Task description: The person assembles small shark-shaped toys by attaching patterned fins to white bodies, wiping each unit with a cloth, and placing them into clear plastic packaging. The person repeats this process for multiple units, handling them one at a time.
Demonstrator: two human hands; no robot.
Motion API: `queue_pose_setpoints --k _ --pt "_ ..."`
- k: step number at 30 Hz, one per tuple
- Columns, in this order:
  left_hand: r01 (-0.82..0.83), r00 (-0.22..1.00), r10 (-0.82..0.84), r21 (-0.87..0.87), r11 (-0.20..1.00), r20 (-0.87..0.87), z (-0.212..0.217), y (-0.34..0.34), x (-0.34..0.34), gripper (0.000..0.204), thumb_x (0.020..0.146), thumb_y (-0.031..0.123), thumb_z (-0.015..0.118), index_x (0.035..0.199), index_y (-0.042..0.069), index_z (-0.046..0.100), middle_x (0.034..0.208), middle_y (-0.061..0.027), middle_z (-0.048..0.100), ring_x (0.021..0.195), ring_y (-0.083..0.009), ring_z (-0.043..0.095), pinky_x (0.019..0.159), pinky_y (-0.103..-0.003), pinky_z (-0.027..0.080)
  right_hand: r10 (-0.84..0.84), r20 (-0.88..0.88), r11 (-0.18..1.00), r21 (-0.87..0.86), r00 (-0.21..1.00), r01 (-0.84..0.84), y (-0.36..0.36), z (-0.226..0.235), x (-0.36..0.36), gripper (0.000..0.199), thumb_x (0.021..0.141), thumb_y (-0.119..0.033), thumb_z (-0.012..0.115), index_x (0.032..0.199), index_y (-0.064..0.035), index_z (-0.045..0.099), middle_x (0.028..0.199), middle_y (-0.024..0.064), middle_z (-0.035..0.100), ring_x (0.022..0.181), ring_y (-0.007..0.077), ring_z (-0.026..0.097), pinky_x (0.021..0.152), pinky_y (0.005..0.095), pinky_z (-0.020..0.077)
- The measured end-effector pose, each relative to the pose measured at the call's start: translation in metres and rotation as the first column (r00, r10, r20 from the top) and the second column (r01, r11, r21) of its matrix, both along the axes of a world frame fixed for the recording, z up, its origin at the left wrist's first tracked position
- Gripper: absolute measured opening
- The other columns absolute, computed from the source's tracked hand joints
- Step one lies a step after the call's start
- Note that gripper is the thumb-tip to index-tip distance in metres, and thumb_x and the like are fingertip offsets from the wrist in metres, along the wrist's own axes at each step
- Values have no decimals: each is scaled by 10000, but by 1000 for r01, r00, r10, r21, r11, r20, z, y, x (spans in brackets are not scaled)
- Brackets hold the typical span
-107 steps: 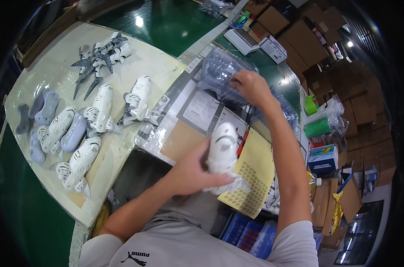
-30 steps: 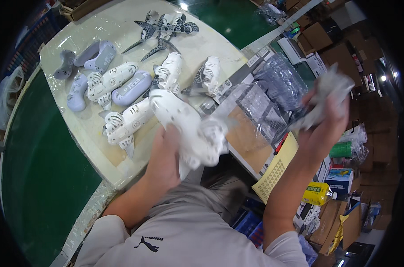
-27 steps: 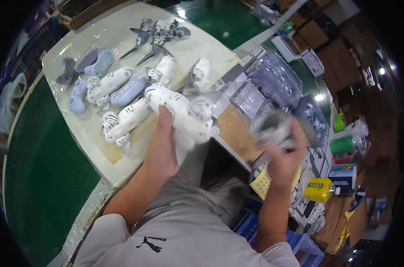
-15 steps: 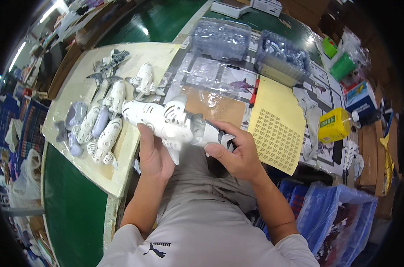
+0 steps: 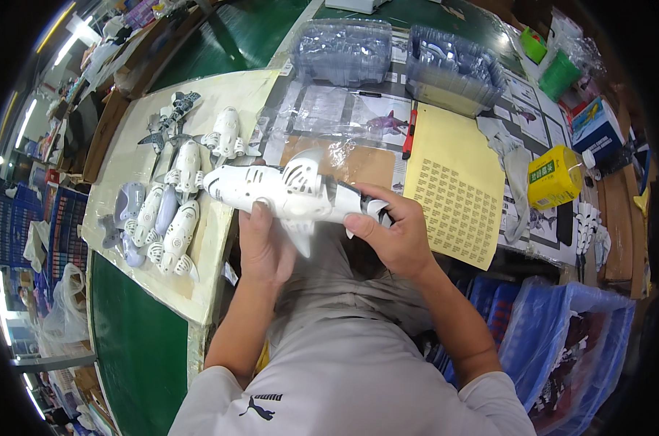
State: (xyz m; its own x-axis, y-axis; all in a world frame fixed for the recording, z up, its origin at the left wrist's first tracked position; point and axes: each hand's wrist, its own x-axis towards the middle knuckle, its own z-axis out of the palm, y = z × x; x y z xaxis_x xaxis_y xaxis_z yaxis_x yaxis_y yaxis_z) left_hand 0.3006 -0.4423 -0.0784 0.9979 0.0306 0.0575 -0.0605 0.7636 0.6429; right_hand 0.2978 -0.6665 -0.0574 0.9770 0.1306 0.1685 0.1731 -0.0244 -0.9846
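Both my hands hold a white toy shark with slotted fins and dark grey parts at the tail end, raised over the front of the work table. Its snout points left. My left hand supports the front half, thumb against the near side of the body and the other fingers mostly hidden beneath it. At the tail, my right hand is closed, with thumb and fingers pinching the tail section next to the fin. The shark's lower fin is slightly blurred.
Several white shark bodies and grey parts lie on a cream board. Clear plastic trays stand at the back. Right are a yellow label sheet, a red cutter knife, a yellow bottle and a blue lined bin.
The shark has rolled in my hands, so its upper fin shows broader and the grey tail joint is less exposed. My right hand has moved slightly right. The whole view has shifted a little.
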Motion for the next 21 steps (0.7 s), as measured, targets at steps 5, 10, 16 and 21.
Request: queue_pose_setpoints --k 5,10,16,21 --pt "161 981 -193 533 830 4 60 38 2 725 864 200 893 1492 59 561 1339 -150 697 1176 -278 723 1011 -427 602 12 -84 1000 19 996 -10 -30 19 7 375 935 -111 819 1289 -9 743 971 38 773 842 67 701 724 220 555" --pt "213 802 -582 975 70 -134 63 42 -11 1095 700 277 1015 1602 -9 463 1254 -167 738 1149 -264 725 999 -377 565 382 124 876 -364 916 -316 -40 26 10 424 861 -203 887 1219 -8 771 1092 90 791 973 159 723 905 314 564" --pt "134 990 -141 313 940 1 70 65 -5 752 802 157 878 1458 -34 566 1207 -193 730 997 -265 747 845 -402 633 -563 161 824 189 810 535 -80 67 39 380 1170 -256 483 1189 58 695 1017 123 734 863 131 652 769 288 547" --pt "209 940 -340 842 498 -33 107 57 1 1041 762 122 932 1659 38 409 1294 -90 708 1148 -163 663 1028 -315 508 -86 678 958 -144 730 246 -68 75 -7 200 1021 -129 709 1050 69 720 974 164 733 812 230 697 724 330 549"
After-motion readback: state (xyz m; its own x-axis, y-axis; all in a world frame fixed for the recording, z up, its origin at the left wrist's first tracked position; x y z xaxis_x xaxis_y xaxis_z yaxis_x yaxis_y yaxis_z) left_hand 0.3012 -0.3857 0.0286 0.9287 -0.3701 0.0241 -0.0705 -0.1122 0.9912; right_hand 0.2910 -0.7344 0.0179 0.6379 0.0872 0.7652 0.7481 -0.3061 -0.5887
